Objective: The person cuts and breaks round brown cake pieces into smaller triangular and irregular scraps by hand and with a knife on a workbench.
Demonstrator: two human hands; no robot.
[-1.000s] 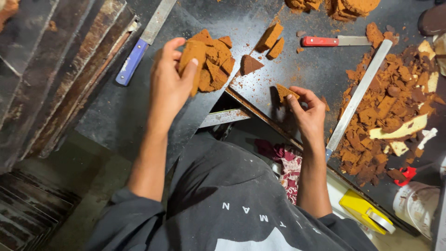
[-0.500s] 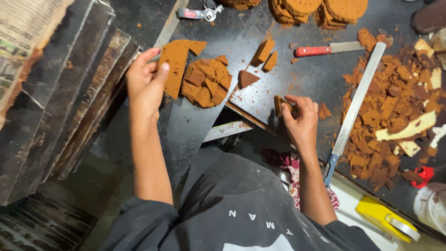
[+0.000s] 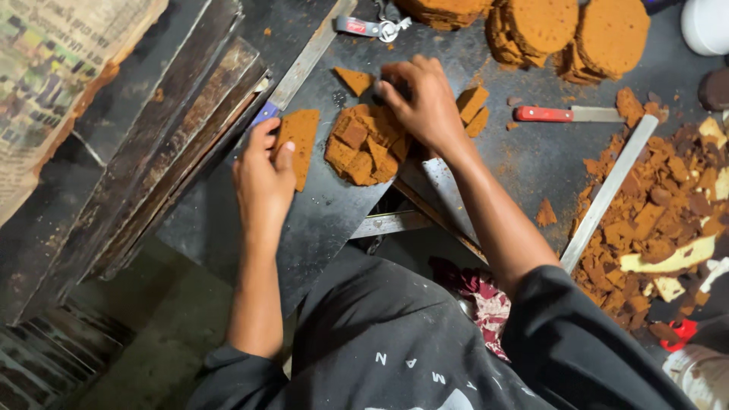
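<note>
At far left a newspaper (image 3: 53,83) lay over stacked dark trays (image 3: 144,144). Just right of them the left hand (image 3: 262,178) pressed a flat brown slab (image 3: 300,140) to the black sheet (image 3: 326,220), thumb and fingers narrowed along the slab's lower edge; a long blue-handled knife (image 3: 304,64) ran just above it. Next came the heap (image 3: 364,144) of broken brown pieces, and the right hand (image 3: 421,99) reached into its top, fingers curled downward on something; what they gripped could not be told.

To do this well, the slab probably wanted steady, flat pressure rather than a pinch, since such crumbly stuff looked likely to snap, and pieces were best lifted from the heap's top so it did not scatter.

Further right lay a red-handled knife (image 3: 569,114), round discs (image 3: 577,34) stacked at the top edge, a long metal strip (image 3: 607,190), and a crumb pile (image 3: 661,220).

The right fingertips were hidden beneath the hand. The discs and crumb pile were cut off by the frame, and the white object in the top right corner could not be identified.
</note>
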